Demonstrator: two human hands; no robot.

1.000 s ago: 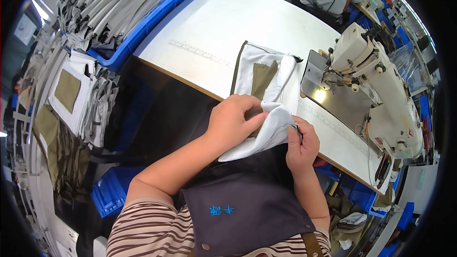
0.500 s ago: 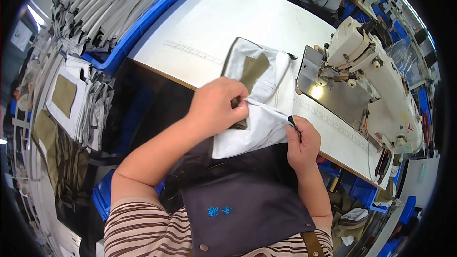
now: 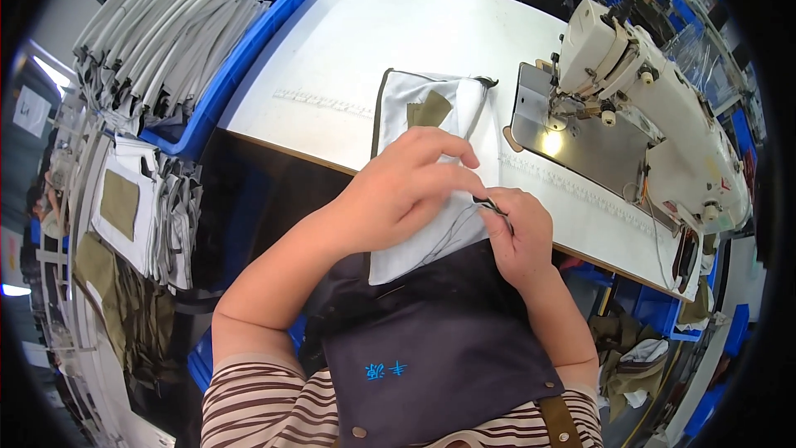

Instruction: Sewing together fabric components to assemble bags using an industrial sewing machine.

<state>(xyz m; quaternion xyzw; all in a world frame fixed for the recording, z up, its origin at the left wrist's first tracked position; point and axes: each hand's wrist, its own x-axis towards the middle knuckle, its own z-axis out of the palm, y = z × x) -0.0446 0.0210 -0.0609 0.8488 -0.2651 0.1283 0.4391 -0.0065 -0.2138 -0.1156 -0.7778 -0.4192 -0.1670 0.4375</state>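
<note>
Left hand (image 3: pixel 406 195) curled, fabric piece (image 3: pixel 431 224) pinched at table edge (image 3: pixel 332 66). Right hand (image 3: pixel 518 232) closed on small snips (image 3: pixel 495 207) — blades beside left fingertips; nick to cloth or finger judged possible if fabric slips.

left hand (image 3: pixel 398 195): shifted right along cloth (image 3: pixel 431 174), fingertips now meeting right hand (image 3: pixel 521 232) | cloth: more bunched between both hands at table edge

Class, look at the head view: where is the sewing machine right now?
The sewing machine sits at the upper right of the head view, on the white table, just right of the pale fabric piece and beyond the right hand.
</note>
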